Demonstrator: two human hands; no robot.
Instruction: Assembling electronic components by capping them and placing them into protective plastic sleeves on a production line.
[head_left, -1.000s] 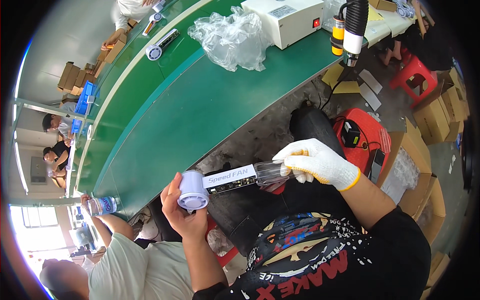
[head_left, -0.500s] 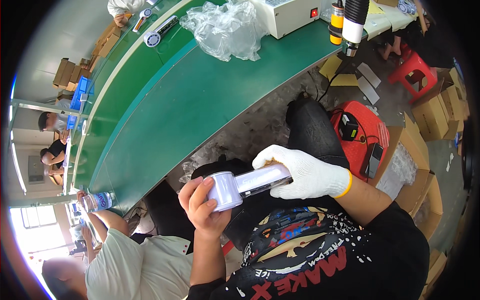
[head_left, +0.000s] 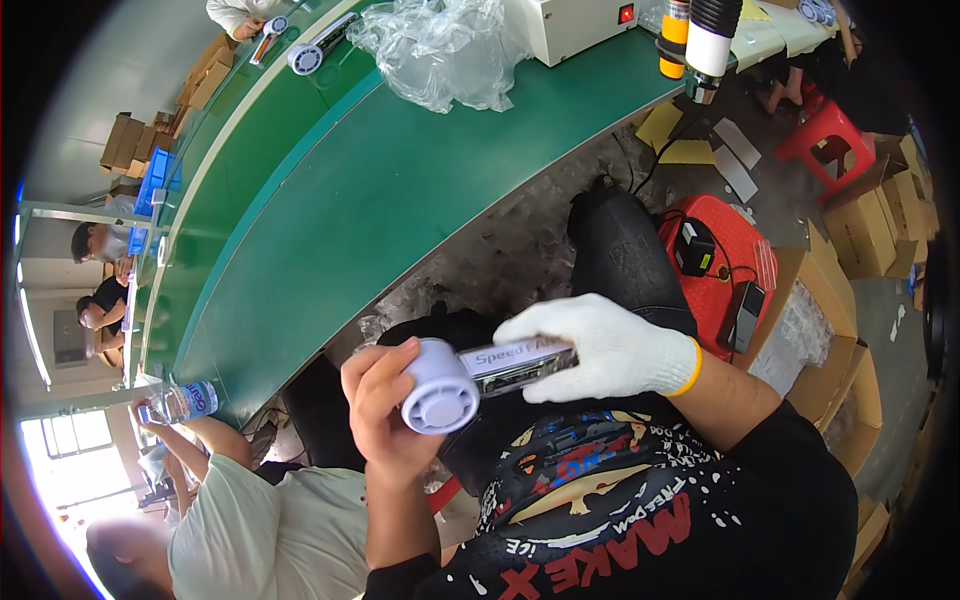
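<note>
Above my lap I hold a white handheld fan [head_left: 442, 385] with both hands. My bare left hand [head_left: 378, 400] wraps around its round head, whose vented end faces up toward me. In a white knitted glove with a yellow cuff, my right hand [head_left: 607, 352] grips the far end of the handle [head_left: 518, 362]. Along the handle run a printed white face and a dark, see-through-looking side. The glove hides the handle's tip.
A green workbench [head_left: 400, 190] curves ahead, bearing a clear plastic bag heap [head_left: 440, 50] and a white machine [head_left: 580, 25]. Another fan [head_left: 306, 58] lies on the green conveyor [head_left: 240, 150]. At left a co-worker holds a water bottle [head_left: 182, 403]. A red stool [head_left: 715, 280] stands right.
The fan has rolled in my hands, so its vented end and more of the handle's printed face now show. Both hands have shifted slightly left.
</note>
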